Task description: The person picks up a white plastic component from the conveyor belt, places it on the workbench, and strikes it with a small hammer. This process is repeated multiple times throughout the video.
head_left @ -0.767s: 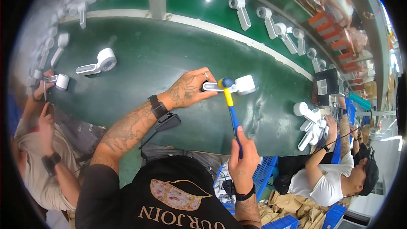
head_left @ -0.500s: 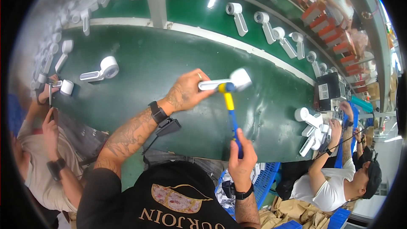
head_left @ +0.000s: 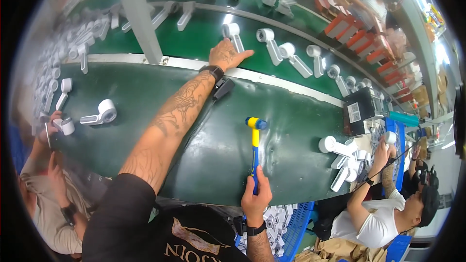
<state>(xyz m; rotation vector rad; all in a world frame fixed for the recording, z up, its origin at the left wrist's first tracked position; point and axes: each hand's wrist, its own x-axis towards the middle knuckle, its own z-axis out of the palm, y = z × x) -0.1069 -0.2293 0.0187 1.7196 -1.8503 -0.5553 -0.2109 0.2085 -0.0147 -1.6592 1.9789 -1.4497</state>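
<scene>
Mallet (head_left: pixel 254 151), yellow-blue, laid head-away on green workbench (head_left: pixel 291 165), handle end gripped in closed right hand (head_left: pixel 256 199) at near edge. Left hand (head_left: pixel 226 56) stretched past bench's metal rail onto conveyor belt (head_left: pixel 204 36), fingers spread flat, touching white handheld part (head_left: pixel 234 36).

bare green bench (head_left: pixel 204 131) mid-table, white parts (head_left: pixel 279 51) crowding far belt (head_left: pixel 204 34)

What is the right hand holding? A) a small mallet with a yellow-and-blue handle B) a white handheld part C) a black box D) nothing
A: the right hand grips the lower handle of the mallet, whose head lies on the green bench; the left hand reaches to a white part on the far belt.
</scene>
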